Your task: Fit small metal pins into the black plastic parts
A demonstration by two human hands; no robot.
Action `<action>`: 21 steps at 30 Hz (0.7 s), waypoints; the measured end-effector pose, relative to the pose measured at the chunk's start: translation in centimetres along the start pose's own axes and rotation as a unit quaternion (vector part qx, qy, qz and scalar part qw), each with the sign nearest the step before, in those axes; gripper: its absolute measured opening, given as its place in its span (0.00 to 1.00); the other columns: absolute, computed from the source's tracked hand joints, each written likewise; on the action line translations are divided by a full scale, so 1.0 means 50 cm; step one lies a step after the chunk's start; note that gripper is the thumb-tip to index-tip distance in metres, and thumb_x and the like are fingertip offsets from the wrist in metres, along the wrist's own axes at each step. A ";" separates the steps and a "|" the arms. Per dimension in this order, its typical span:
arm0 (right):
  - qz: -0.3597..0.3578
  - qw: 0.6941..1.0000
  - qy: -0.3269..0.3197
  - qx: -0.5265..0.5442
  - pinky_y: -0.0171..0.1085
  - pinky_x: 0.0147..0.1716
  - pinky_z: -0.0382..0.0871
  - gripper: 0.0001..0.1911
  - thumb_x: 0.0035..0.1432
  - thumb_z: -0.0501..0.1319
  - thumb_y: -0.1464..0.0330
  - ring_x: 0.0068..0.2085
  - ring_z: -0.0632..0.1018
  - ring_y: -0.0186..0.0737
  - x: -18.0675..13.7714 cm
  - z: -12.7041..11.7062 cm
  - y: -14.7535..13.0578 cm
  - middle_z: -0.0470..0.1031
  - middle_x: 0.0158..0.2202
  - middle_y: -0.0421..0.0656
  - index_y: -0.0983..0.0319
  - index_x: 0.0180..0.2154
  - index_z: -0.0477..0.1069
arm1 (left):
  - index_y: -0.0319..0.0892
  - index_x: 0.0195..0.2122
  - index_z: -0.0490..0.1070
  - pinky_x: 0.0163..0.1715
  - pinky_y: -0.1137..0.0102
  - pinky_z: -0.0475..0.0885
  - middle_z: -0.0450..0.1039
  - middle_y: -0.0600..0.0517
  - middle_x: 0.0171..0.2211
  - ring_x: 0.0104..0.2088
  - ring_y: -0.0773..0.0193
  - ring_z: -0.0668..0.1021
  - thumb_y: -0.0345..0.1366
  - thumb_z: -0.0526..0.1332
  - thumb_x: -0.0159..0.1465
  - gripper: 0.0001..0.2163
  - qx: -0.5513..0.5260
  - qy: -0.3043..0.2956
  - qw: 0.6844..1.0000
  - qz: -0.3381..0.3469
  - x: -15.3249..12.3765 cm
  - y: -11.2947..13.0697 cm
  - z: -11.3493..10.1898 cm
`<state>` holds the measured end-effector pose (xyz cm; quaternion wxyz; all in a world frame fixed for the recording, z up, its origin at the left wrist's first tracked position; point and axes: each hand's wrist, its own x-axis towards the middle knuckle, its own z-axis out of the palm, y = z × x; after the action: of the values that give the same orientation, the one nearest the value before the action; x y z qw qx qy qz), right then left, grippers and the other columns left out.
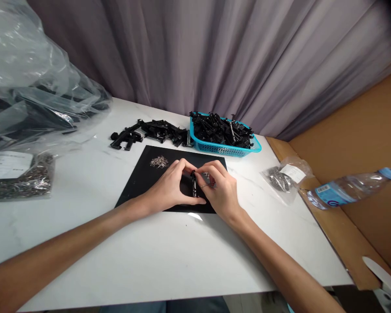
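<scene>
Over a black mat [137, 182], my left hand [171, 184] grips a small black plastic part [194, 184] between thumb and fingers, holding it upright at its two ends. Fingertips of my right hand [220, 182] pinch together at the part's upper end; whatever tiny thing they hold there is hidden. On the mat's left side lies a small pile of shiny metal pieces [159, 162]. A second little pile [206, 174] shows partly behind my right fingers.
Behind the mat, a blue basket [228, 150] is heaped with black parts, and more black parts [163, 130] lie beside it. Plastic bags [42, 87] stand left. A small bag of metal pieces [282, 178] and a bottle [348, 189] lie right, by a cardboard sheet [371, 130].
</scene>
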<state>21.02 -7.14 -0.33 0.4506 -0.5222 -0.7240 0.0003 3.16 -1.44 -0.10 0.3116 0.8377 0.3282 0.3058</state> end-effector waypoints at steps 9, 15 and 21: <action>-0.004 0.999 0.032 -0.041 0.39 0.31 0.72 0.10 0.72 0.57 0.66 0.36 0.80 0.40 -0.009 0.011 -0.003 0.79 0.41 0.46 0.57 0.39 0.76 | 0.47 0.46 0.66 0.53 0.54 0.75 0.69 0.49 0.46 0.50 0.51 0.75 0.50 0.78 0.48 0.31 0.012 0.013 1.000 0.012 0.002 0.002 -0.001; 0.012 1.000 -0.007 -0.009 0.37 0.27 0.72 0.11 0.71 0.55 0.68 0.33 0.78 0.38 -0.019 0.026 0.005 0.76 0.41 0.46 0.58 0.42 0.76 | 0.46 0.44 0.67 0.52 0.53 0.75 0.70 0.50 0.45 0.48 0.52 0.75 0.46 0.77 0.47 0.27 -0.001 0.003 1.000 -0.016 0.005 -0.007 -0.002; 0.000 0.998 -0.060 0.011 0.35 0.26 0.69 0.10 0.70 0.55 0.69 0.29 0.74 0.34 -0.015 0.029 0.020 0.73 0.38 0.44 0.59 0.39 0.74 | 0.46 0.42 0.67 0.51 0.54 0.74 0.71 0.50 0.45 0.48 0.51 0.75 0.47 0.78 0.44 0.29 -0.015 -0.034 0.998 -0.040 0.010 -0.016 -0.003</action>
<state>20.89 -6.57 -2.12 0.4118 -0.5160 -0.7501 0.0394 3.07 -0.53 -0.44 0.3470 0.8290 0.3464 0.2689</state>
